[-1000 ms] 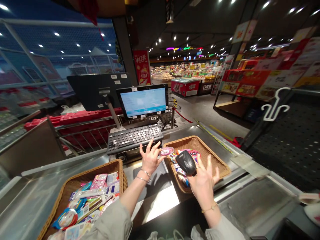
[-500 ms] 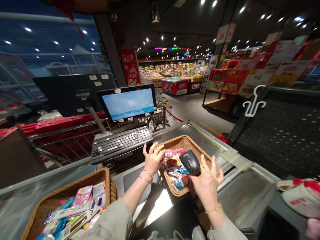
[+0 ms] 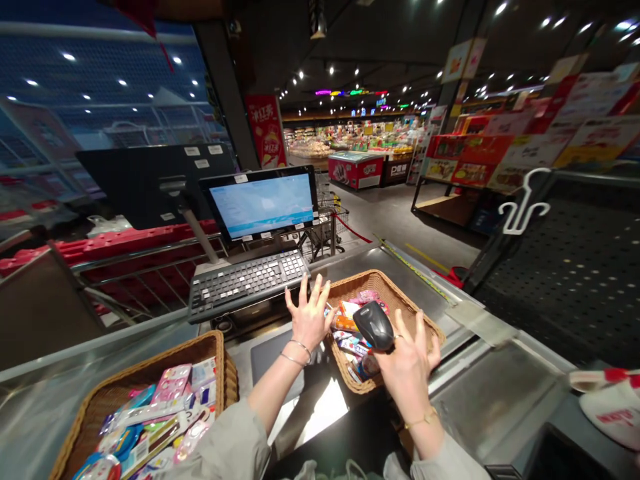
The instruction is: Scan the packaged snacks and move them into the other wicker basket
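My right hand (image 3: 407,365) grips a black handheld barcode scanner (image 3: 374,325), with its rounded head over the right wicker basket (image 3: 395,287). The thumb and handle are mostly hidden, and the other fingers stick out to the right. Above the basket's left rim is my left hand (image 3: 310,319), its fingers spread and nothing in them. Small colourful wrapped packets lie in this basket, among them a pink packet (image 3: 367,297) toward the back and an orange packet (image 3: 345,323) near my left fingertips. The scanner covers some of the packets.
At the left, another wicker basket (image 3: 220,360) holds several packaged goods. A keyboard (image 3: 250,280) and a lit monitor (image 3: 265,203) stand behind my left hand. A white hook (image 3: 523,203) hangs on the black panel at the right. The metal counter (image 3: 493,387) runs below it.
My left hand's bent fingers have straightened and spread. The pink packet that was by them now lies farther back in the basket. The scanner has tilted slightly in my right hand; the view has shifted slightly.
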`<state>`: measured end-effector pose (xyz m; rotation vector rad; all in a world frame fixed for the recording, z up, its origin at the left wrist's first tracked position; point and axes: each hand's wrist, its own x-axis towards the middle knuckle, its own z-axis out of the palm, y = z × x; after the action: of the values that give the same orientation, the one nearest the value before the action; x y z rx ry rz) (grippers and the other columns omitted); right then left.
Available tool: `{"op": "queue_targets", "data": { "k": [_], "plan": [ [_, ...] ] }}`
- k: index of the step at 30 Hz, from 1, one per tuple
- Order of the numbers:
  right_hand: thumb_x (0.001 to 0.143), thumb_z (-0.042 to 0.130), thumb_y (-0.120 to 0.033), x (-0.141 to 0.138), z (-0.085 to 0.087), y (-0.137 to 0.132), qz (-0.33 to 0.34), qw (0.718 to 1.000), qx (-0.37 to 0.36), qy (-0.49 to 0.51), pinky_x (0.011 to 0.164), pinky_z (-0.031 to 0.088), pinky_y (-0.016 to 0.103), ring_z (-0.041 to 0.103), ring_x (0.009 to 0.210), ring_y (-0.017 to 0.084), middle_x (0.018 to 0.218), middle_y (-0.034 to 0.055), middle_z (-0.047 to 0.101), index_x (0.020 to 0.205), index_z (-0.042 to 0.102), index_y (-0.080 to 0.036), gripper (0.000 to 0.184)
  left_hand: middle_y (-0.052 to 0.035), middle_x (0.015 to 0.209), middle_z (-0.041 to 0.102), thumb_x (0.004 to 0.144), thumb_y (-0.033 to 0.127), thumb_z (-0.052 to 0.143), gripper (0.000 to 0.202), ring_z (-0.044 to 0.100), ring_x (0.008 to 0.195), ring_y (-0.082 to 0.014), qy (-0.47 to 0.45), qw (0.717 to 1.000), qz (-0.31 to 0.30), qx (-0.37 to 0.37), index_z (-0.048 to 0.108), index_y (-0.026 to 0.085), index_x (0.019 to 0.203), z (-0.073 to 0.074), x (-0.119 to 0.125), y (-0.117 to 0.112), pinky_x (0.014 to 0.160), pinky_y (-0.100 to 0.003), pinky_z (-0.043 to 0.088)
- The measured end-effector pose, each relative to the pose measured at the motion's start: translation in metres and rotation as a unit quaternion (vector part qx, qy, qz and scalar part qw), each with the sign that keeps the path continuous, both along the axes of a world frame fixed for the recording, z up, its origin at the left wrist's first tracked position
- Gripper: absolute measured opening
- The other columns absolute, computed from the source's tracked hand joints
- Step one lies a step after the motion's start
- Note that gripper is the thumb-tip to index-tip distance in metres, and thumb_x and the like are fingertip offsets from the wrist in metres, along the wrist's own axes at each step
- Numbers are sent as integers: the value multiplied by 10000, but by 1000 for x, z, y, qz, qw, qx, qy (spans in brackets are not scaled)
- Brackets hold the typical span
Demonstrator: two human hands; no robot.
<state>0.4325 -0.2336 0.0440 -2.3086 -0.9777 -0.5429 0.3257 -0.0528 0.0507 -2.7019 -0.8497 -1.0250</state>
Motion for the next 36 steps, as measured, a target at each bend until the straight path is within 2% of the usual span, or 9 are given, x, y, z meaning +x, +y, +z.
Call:
{"op": "queue_targets", "data": {
  "k": [8, 15, 23, 29, 32, 36],
  "plan": [
    [838, 501, -420, -29, 2, 27, 71, 997, -6, -13, 1094, 136, 556, 213, 1438, 326, 1349, 86, 585, 1209, 629, -201, 449, -102, 1556, 325, 850, 515, 575, 686, 130, 1474, -386, 7, 995, 102, -4, 389, 272, 1464, 12, -46, -1, 1124, -690, -83],
    [819, 517, -397, -65, 8, 53, 142, 990, -4, -24, 1096, 145, 545, 237, 1428, 318, 1328, 60, 606, 1098, 678, -225, 365, -63, 1590, 247, 857, 599, 509, 717, 82, 1485, -364, 66, 978, 195, -19, 343, 296, 1485, 18, -103, -1, 1131, -685, -41],
    [785, 523, -324, -101, 7, 74, 217, 975, -26, -24, 1087, 136, 559, 237, 1425, 326, 1357, 56, 583, 1120, 667, -244, 374, -85, 1588, 255, 862, 577, 515, 713, 76, 1484, -370, 91, 962, 258, -28, 346, 277, 1486, 3, -168, 3, 1135, -679, 18],
    [757, 532, -303, -120, -2, 85, 254, 966, -26, -23, 1084, 161, 559, 271, 1408, 337, 1320, 64, 610, 1075, 683, -223, 361, -69, 1593, 238, 883, 559, 488, 673, 99, 1484, -356, 95, 949, 297, -52, 370, 262, 1475, -4, -205, 4, 1141, -670, -15],
    [765, 530, -297, -130, -4, 90, 270, 962, -32, -21, 1085, 164, 559, 267, 1412, 334, 1311, 54, 617, 1005, 698, -227, 302, -78, 1587, 256, 895, 524, 483, 642, 107, 1483, -352, 96, 943, 315, -58, 383, 252, 1468, -10, -223, 5, 1140, -674, -19],
    [772, 521, -301, -141, -7, 96, 289, 956, -44, -16, 1080, 155, 571, 250, 1417, 342, 1324, 59, 607, 965, 699, -222, 274, -103, 1580, 270, 876, 555, 505, 682, 91, 1483, -364, 99, 935, 334, -64, 393, 227, 1464, -19, -243, 7, 1136, -685, -14]
  ]
}}
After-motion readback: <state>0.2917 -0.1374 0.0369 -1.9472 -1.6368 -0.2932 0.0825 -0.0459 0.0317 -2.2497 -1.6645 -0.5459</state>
